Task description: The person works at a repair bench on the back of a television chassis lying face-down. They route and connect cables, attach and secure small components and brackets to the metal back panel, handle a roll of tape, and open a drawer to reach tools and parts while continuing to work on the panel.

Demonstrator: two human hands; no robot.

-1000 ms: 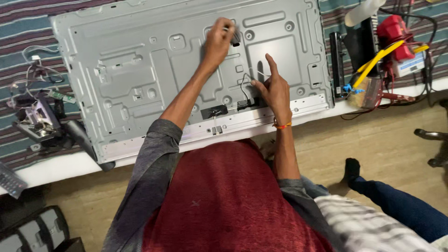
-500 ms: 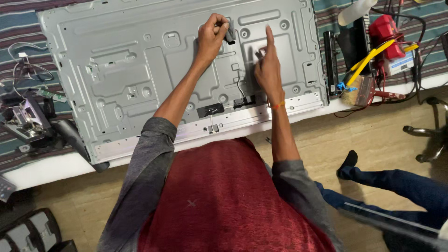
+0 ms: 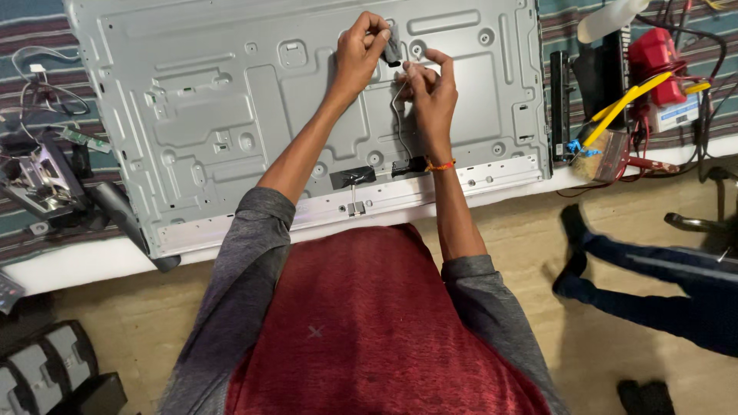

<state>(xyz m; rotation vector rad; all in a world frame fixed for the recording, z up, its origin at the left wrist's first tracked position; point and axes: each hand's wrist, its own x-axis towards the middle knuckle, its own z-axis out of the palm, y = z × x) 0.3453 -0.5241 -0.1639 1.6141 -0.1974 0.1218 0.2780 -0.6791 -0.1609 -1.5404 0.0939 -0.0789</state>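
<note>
Panel top edge out of frame

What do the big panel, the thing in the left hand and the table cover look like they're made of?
Panel: stamped sheet metal, dull grey, by its pressed ribs and punched holes. Object in the left hand: small, dark, probably plastic or rubber; too small to tell. Cover: striped woven cloth.

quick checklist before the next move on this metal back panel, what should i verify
1. Left hand grips the small dark tool: ok.
2. Right hand pinches the thin cable: ok.
3. Cable runs down to the black connector: ok; seated or not: cannot tell.
4. Metal back panel lies flat on the bench: ok.
5. Tool tip on a screw: cannot tell.
6. Other person's legs stay off the bench: ok.
</note>
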